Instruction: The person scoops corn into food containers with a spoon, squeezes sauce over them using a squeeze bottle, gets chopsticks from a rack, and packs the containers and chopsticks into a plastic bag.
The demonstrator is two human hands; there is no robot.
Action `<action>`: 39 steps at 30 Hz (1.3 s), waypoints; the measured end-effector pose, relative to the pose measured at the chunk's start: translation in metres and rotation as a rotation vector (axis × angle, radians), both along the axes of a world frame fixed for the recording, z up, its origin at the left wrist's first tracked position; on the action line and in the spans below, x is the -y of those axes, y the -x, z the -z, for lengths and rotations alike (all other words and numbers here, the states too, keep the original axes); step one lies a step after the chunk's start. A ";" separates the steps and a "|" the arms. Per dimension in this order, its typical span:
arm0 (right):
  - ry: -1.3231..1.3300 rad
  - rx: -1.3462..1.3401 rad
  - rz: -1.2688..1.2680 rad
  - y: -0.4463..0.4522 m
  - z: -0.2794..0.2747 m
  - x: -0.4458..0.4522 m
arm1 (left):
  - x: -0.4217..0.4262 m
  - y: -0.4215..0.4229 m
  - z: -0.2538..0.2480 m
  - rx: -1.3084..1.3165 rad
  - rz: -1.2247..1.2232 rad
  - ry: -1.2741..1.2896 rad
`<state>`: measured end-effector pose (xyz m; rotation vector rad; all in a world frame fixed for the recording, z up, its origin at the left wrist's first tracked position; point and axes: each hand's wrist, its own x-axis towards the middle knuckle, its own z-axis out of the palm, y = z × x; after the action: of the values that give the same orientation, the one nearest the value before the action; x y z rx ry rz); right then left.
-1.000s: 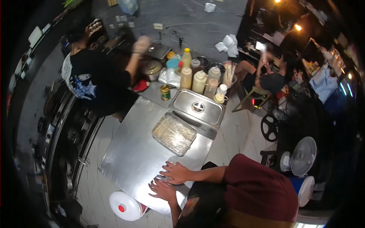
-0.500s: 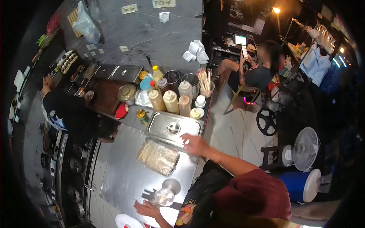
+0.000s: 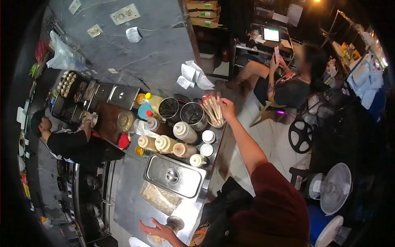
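My right hand (image 3: 227,108) reaches to a round container of paper-wrapped sticks with red ends (image 3: 212,110), at the far right corner of the counter. Its fingers are pinched together at the top of one stick. Low in the view, my left hand (image 3: 161,231) hovers with fingers spread, holding nothing. Beside it stands a shiny round metal piece (image 3: 175,222), and a small round dish (image 3: 155,240) shows partly beneath the hand. Between the hands lie a lidded steel pan (image 3: 175,175) and a plastic-covered tray (image 3: 160,197), partly hidden by the pan.
Squeeze bottles (image 3: 165,144), white-lidded cups (image 3: 208,136) and dark metal canisters (image 3: 192,115) crowd the counter left of the sticks. A co-worker (image 3: 70,138) stands at the left. Another person (image 3: 290,88) sits at the right with a phone. A fan (image 3: 335,188) stands lower right.
My right hand has moved from above the steel pan out to the sticks and pinched one. My left hand stays low, fingers spread. The view has shifted toward the bottles and wall.
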<state>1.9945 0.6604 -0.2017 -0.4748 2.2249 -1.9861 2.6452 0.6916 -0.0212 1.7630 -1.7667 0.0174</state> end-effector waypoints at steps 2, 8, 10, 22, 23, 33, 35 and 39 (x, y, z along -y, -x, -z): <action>0.070 -0.011 0.060 -0.005 0.001 0.000 | -0.002 0.019 -0.015 0.011 0.046 0.001; 0.697 0.232 0.206 -0.027 -0.074 -0.035 | 0.007 0.088 -0.066 -0.083 0.262 0.110; 0.897 0.251 0.305 -0.040 -0.116 -0.067 | 0.007 0.115 -0.070 -0.121 0.441 0.126; 0.769 0.321 0.140 -0.245 -0.161 -0.339 | -0.148 0.335 -0.019 -0.177 1.741 -1.313; 0.787 0.314 0.187 -0.242 -0.160 -0.354 | -0.162 0.348 0.030 -0.183 1.762 -1.413; 0.821 0.314 0.535 -0.146 -0.142 -0.568 | -0.371 0.537 0.027 0.079 2.121 -1.700; 0.965 0.204 0.618 -0.130 -0.177 -0.610 | -0.412 0.586 0.028 0.293 2.276 -1.569; 0.978 0.112 0.759 -0.093 -0.204 -0.690 | -0.487 0.708 -0.001 -0.050 2.352 -1.197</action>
<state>2.0876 1.3499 0.0025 0.5144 1.2827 -3.3018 1.9376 1.1782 -0.0200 -0.9877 -2.6788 -2.0917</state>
